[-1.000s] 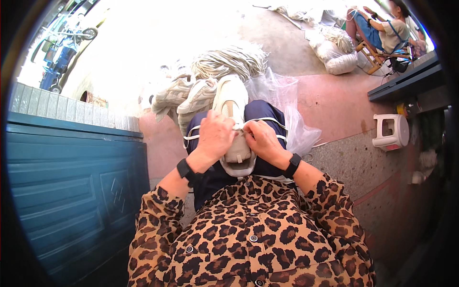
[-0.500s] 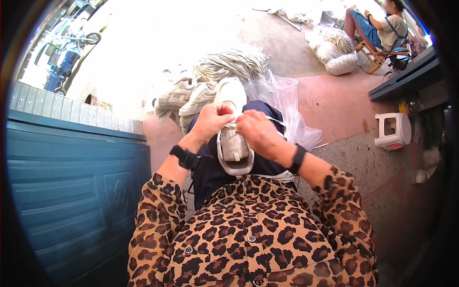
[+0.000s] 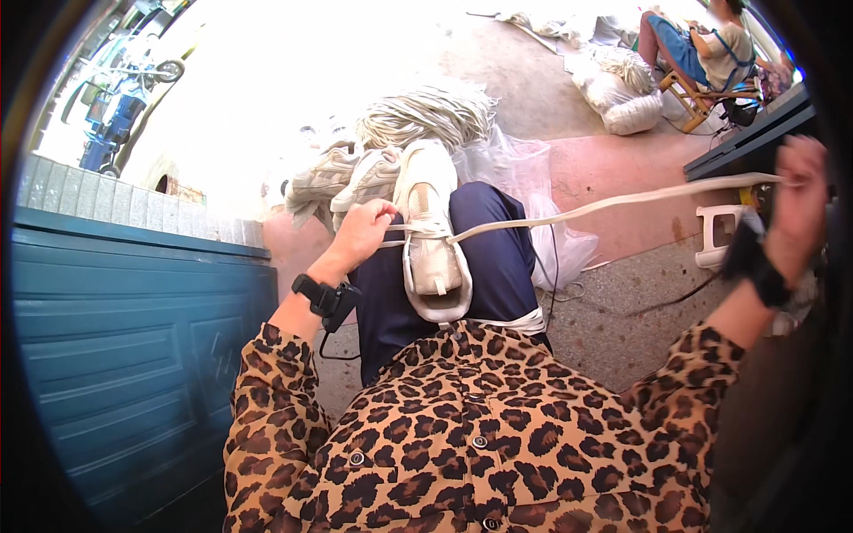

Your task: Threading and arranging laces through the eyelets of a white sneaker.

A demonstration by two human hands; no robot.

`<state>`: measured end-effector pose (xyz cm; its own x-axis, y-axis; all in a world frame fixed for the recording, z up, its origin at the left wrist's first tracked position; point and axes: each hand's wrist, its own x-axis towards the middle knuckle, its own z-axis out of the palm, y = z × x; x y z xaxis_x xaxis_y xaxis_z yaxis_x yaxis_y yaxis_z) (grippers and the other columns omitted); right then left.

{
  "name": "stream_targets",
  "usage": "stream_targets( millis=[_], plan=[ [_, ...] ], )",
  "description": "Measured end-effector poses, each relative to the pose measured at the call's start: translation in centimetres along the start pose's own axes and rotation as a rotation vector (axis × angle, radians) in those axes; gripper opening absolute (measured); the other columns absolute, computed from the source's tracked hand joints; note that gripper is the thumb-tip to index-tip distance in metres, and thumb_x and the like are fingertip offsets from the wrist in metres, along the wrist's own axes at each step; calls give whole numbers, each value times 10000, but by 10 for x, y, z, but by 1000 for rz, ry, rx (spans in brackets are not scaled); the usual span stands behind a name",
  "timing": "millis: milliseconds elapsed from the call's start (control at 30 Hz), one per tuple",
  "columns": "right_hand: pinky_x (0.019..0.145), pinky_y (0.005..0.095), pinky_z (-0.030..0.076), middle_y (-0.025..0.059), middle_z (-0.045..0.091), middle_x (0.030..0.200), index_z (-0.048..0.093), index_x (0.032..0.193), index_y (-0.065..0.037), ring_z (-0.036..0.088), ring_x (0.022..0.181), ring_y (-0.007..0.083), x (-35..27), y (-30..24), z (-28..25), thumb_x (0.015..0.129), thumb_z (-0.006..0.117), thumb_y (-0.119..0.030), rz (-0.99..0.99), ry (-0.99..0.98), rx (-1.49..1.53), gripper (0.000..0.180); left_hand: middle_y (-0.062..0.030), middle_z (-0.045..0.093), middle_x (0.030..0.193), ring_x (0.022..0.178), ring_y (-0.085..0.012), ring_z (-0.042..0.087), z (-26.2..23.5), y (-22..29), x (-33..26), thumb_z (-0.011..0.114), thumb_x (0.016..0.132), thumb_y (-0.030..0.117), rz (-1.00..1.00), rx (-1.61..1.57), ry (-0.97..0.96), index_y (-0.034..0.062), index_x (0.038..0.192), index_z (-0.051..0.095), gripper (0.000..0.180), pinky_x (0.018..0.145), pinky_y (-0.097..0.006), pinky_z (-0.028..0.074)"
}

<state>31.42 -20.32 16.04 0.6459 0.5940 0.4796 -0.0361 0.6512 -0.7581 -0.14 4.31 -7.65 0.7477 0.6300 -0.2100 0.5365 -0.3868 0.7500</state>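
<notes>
A pale beige-white sneaker (image 3: 435, 266) rests between my thighs, its heel toward my body and its toe pointing away. From its lacing a long whitish shoelace (image 3: 613, 201) stretches far out to the right. My right hand (image 3: 800, 191), slightly blurred, is closed on the end of that lace near the picture's right rim. Just left of the sneaker, my left hand (image 3: 362, 236) is closed in a pinch on lace strands that run from the eyelets. Its fingertips hide the strands' ends.
Beyond my knees lie several similar sneakers (image 3: 369, 182) and a heap of white laces (image 3: 431, 115). Clear plastic sheeting (image 3: 524, 173) is beside them. A blue panelled door (image 3: 133, 329) stands left, a white stool (image 3: 713, 236) right. Another person (image 3: 711, 53) sits at the far right.
My right hand has swung from the sneaker far out to the right, drawing the lace taut. My left hand has shifted a little left, with lace strands now stretched between it and the sneaker.
</notes>
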Motion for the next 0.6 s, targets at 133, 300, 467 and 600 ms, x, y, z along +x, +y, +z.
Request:
stream_targets(
  millis=[133, 300, 467, 600],
  plan=[
    [484, 170, 340, -64, 507, 725, 558, 975, -65, 434, 571, 26, -76, 110, 6, 894, 475, -200, 458, 264, -541, 178, -114, 615, 821, 748, -178, 570, 8, -16, -7, 524, 817, 77, 181, 164, 25, -8, 997, 583, 207, 697, -283, 449],
    [641, 322, 484, 156, 620, 737, 646, 782, -38, 613, 692, 263, -160, 236, 55, 744, 587, -178, 663, -810, -706, 157, -89, 560, 742, 666, -169, 509, 2, 1, -12, 551, 799, 88, 97, 167, 39, 12, 1015, 577, 231, 644, -280, 432],
    [635, 415, 468, 148, 600, 697, 606, 699, -32, 604, 705, 303, -186, 265, 90, 720, 545, -144, 249, -624, -1071, 130, 28, 507, 726, 611, -48, 430, -7, 7, -20, 529, 851, 90, -128, -253, -72, -2, 1039, 554, 211, 575, -187, 378],
    [596, 393, 459, 99, 598, 681, 579, 665, -54, 610, 673, 254, -186, 278, 95, 729, 532, -136, 53, -748, -1298, 114, 62, 485, 703, 597, -11, 401, -5, 7, -22, 532, 867, 90, -221, -517, -44, 0, 1019, 551, 177, 542, -155, 341]
  ],
)
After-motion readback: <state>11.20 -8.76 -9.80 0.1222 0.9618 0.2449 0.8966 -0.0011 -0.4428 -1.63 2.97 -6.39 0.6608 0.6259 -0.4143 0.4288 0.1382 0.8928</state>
